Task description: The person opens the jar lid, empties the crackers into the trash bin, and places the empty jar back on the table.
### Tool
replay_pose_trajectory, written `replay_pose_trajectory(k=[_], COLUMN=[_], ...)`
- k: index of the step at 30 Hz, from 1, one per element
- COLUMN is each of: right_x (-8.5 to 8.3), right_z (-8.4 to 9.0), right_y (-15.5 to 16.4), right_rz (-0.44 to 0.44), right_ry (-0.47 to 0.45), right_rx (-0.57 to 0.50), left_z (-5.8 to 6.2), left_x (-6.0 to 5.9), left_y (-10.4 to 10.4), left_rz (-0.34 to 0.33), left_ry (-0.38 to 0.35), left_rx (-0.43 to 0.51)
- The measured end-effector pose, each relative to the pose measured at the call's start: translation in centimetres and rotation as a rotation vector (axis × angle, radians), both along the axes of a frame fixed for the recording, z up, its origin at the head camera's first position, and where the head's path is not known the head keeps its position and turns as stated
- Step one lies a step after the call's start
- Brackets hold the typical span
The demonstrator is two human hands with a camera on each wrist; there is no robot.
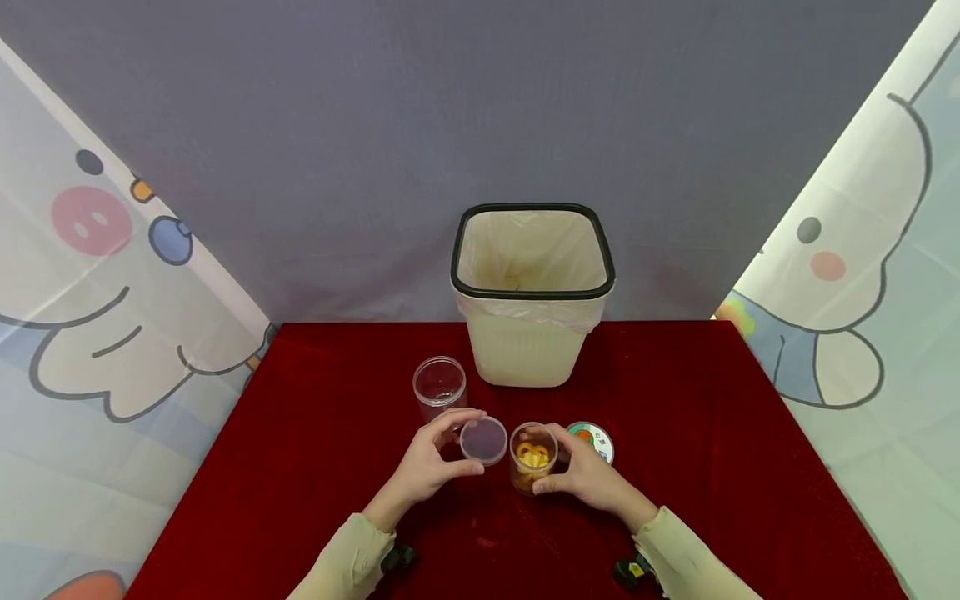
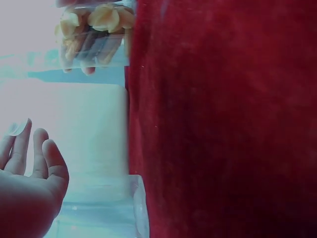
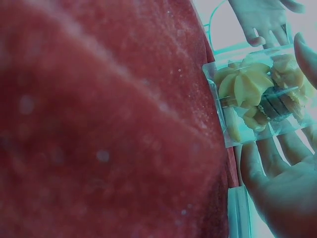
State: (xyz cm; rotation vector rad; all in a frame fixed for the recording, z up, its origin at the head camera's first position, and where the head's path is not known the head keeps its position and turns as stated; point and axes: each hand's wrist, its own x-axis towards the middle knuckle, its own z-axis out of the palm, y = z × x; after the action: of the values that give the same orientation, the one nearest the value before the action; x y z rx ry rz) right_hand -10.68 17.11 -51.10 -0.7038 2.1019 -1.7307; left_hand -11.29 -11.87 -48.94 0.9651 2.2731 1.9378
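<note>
In the head view my left hand pinches a round translucent lid between thumb and fingers, tilted so its face shows. My right hand grips a small clear jar with its thumb on the near side and fingers behind. Pieces of golden and dark cookie fill the jar, whose top stands uncovered. The lid is just left of the jar, close to its rim. In the left wrist view only an edge of the lid shows at the fingertips.
A larger clear jar stands behind my left hand. Behind the right hand lies a round lid with a printed label, partly hidden. A cream bin with a black rim and a liner stands at the back of the red cloth-covered table.
</note>
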Motion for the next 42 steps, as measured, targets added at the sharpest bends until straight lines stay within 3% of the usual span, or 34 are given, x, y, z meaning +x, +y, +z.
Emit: replay_pose_trajectory(k=[9,20,35,42], right_x=[-0.1,-0.1,-0.1,-0.1], right_z=[0.0,-0.1,-0.2,-0.4], right_y=[0.0,0.1,0.1,0.2], right_rz=[-0.001,-0.005,-0.008,0.012], right_ry=[0.004,0.0,0.001,0.012], right_rx=[0.008,0.02,0.026,0.008], left_z=[-0.7,-1.0,-1.6,-1.3], left_x=[0.0,-0.3,-0.6,-0.7], left_y=[-0.8,-0.9,-0.4,-0.6], left_rz=[-0.008,-0.053,-0.082,-0.058], left_ry=[-0.072,-0.236,-0.234,-0.166], left_rx=[-0.108,-0.28,-0.538,-0.638])
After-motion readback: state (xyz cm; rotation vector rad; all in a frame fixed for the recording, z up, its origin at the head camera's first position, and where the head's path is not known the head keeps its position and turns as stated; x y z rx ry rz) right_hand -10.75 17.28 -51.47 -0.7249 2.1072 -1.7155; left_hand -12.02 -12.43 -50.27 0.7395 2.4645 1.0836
